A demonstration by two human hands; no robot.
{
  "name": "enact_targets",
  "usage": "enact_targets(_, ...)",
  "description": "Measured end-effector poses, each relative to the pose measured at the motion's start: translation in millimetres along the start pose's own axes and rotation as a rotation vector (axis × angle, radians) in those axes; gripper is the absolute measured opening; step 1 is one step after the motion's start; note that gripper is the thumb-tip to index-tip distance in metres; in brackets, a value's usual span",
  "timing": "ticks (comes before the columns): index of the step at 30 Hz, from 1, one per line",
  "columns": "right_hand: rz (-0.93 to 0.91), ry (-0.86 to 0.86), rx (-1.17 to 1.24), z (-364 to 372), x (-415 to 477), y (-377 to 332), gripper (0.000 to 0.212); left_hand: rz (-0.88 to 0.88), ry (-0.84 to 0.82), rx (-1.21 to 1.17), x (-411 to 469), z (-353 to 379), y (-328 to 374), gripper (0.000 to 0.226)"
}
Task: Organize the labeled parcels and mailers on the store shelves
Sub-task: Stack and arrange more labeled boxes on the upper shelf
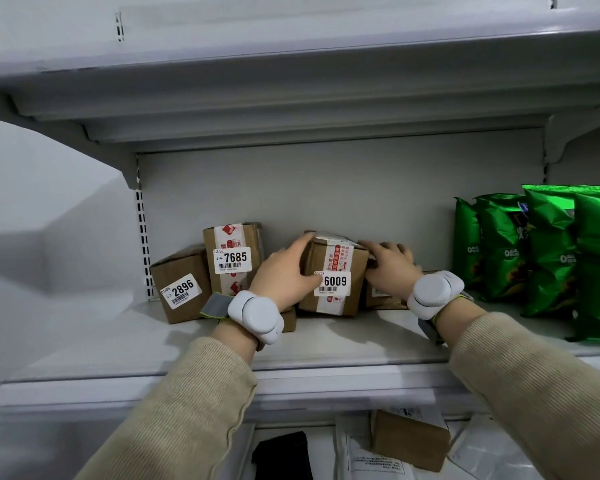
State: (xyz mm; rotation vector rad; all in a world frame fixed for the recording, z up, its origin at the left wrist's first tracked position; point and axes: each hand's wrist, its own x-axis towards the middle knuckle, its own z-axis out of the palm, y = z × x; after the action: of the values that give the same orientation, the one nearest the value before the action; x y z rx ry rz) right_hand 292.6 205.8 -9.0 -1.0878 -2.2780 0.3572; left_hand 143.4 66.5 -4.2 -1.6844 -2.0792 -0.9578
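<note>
A brown cardboard parcel labelled 6009 stands on the white shelf. My left hand grips its left side and front corner. My right hand presses against its right top edge. To the left stands a taller parcel labelled 7685, and beside it a tilted parcel labelled 2896. A low brown box lies behind my right hand, mostly hidden. Another small box peeks out under my left wrist.
Several green snack bags stand on the shelf's right end. The shelf above hangs low overhead. On the level below lie a brown box, white mailers and a dark mailer.
</note>
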Motion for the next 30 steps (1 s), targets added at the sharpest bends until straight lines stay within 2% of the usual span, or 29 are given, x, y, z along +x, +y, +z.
enact_targets(3, 0.028, 0.081, 0.086, 1.0, -0.1, 2.2, 0.067, -0.025, -0.004, -0.051, -3.6, 2.1, -2.6, 0.07)
enact_targets(6, 0.017, 0.067, 0.143, -6.0, -1.4, 1.1, 0.068, -0.059, 0.039, -0.052, -6.4, 3.0, -6.5, 0.067)
enact_targets(11, -0.051, 0.035, 0.203, -15.1, -3.9, 4.0, 0.056, -0.086, 0.105, -0.02, -15.7, 1.0, -10.6, 0.07)
enact_targets(15, -0.062, 0.037, 0.258, -18.8, -6.9, 8.6, 0.065, -0.078, 0.157, -0.053, -25.3, -3.3, -6.2, 0.078)
enact_targets(19, -0.086, 0.137, 0.188, -22.1, -21.4, 10.5, 0.07, -0.073, 0.185, -0.052, -40.9, -6.1, 6.0, 0.077)
enact_targets(23, -0.249, 0.206, 0.051, -32.2, -41.8, 1.4, 0.064, -0.047, 0.166, -0.059, -57.0, -3.0, 23.3, 0.072)
enact_targets(30, -0.339, 0.186, 0.149, -57.5, -84.2, 4.7, 0.05, -0.027, 0.161, -0.141, -96.5, 5.5, 66.5, 0.056)
